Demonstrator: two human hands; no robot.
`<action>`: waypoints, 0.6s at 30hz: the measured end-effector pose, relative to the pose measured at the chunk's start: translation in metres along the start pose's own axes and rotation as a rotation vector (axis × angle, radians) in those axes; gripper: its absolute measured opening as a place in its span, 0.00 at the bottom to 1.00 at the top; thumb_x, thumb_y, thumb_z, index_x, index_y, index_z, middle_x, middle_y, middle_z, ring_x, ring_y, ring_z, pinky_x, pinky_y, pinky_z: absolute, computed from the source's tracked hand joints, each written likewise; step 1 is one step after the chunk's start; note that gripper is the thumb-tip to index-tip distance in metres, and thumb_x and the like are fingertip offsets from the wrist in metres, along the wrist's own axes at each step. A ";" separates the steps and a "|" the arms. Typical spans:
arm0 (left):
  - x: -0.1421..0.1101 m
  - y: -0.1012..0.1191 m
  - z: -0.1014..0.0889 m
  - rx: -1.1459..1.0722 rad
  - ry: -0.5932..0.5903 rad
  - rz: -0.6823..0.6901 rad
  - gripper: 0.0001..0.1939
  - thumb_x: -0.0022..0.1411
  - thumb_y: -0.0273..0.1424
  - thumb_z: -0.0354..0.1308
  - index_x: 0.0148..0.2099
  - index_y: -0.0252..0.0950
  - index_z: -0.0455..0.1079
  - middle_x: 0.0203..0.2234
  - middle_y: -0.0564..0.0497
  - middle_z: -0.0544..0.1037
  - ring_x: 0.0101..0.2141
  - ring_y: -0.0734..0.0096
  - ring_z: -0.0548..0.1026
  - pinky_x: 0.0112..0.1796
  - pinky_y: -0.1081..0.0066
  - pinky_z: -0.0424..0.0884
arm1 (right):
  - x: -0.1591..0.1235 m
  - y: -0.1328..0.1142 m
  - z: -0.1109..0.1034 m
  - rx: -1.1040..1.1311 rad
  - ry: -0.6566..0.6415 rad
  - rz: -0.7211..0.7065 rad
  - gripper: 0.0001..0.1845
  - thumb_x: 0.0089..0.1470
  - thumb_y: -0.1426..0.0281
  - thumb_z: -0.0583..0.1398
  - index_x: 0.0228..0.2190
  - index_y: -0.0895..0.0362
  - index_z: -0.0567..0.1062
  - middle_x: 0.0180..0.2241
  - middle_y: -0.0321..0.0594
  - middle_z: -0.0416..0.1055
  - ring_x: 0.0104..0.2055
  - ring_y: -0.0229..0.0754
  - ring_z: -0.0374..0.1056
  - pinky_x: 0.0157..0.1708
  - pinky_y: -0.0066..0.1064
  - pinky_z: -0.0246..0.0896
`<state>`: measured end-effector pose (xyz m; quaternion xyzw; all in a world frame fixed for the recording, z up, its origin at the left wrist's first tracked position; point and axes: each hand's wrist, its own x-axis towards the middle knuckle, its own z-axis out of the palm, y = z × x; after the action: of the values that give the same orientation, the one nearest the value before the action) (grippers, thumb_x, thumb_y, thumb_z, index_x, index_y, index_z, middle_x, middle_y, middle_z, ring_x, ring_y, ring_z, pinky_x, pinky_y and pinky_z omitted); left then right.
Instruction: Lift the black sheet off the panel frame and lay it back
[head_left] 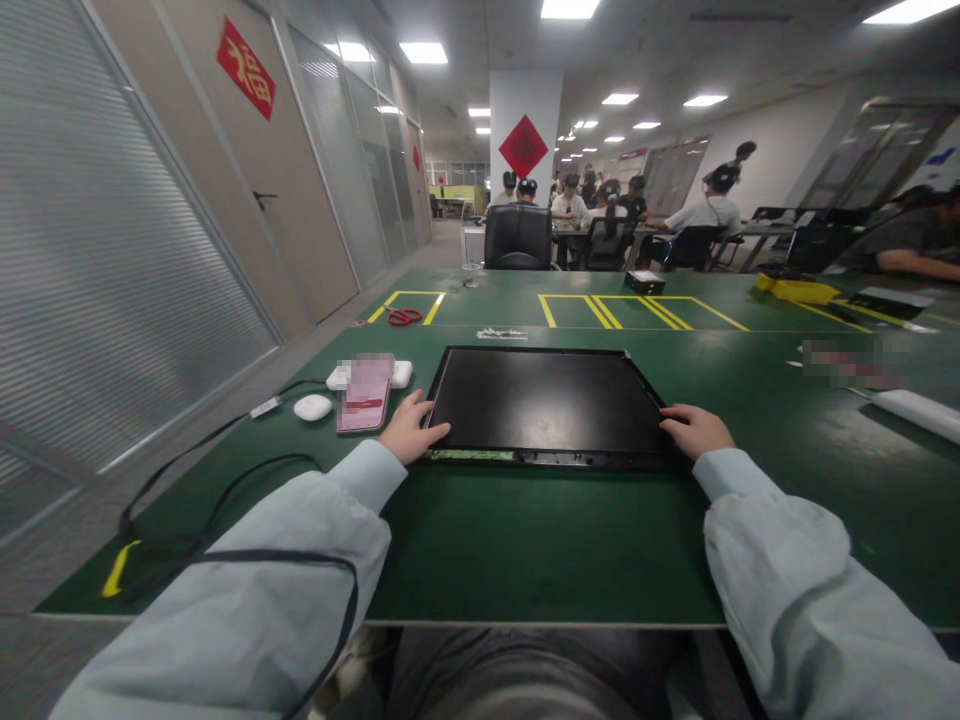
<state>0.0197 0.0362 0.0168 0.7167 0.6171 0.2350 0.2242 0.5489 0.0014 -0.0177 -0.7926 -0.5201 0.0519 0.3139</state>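
Screen [540, 400]: flat on the green worktop [540, 560] before you | grip: your left hand [412, 428] holds its left edge, your right hand [697, 430] its right | done: looks seated in its black frame [600, 460] | remaining: bare green strip [472, 455] along near edge suggests unfinished

Underside of panel [547, 400] hidden, phone [365, 408] partly blurred

A green table [547, 560] spreads before you, a black-framed panel [540, 395] lying behind the middle of its near edge; a pink phone [365, 398] and rounded white case [313, 407] sit toward the left edge, red-handled scissors [405, 317] near the far left corner, a black box [646, 286] by the far edge.
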 end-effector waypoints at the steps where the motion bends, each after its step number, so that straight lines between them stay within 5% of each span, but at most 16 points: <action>1: 0.000 0.000 0.000 0.011 0.000 0.010 0.36 0.54 0.48 0.66 0.59 0.31 0.77 0.73 0.31 0.60 0.73 0.37 0.59 0.71 0.51 0.56 | 0.000 0.001 0.000 0.000 0.005 -0.004 0.15 0.41 0.62 0.64 0.32 0.50 0.87 0.49 0.44 0.83 0.57 0.58 0.75 0.64 0.47 0.66; 18: 0.001 -0.004 0.010 -0.011 0.072 0.093 0.24 0.55 0.41 0.67 0.52 0.36 0.78 0.67 0.35 0.71 0.69 0.38 0.66 0.70 0.48 0.58 | -0.002 0.001 0.001 0.011 0.007 -0.017 0.15 0.40 0.60 0.65 0.32 0.50 0.86 0.49 0.43 0.83 0.57 0.59 0.75 0.62 0.47 0.66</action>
<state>0.0228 0.0373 0.0064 0.7344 0.5894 0.2746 0.1946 0.5482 0.0005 -0.0193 -0.7866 -0.5255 0.0494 0.3205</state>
